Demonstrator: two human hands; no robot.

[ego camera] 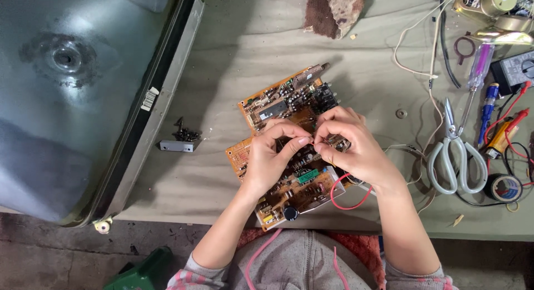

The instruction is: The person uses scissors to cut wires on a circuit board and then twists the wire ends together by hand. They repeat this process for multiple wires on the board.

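Observation:
An orange circuit board [289,103] crowded with components lies on the olive-covered table, running from the upper middle down to the front edge. My left hand [270,159] and my right hand [347,145] meet over its middle. Both pinch a small part between thumb and fingertips at the point where they touch; the part is mostly hidden by my fingers. A red wire loop [342,201] curls out from under my right wrist near the board's lower right corner.
A large grey picture tube [72,95] fills the left side. Several dark screws [186,135] and a small grey block [177,146] lie beside it. Grey-handled scissors [455,156], screwdrivers [477,73], black tape roll [503,188], a meter [517,70] and cables crowd the right.

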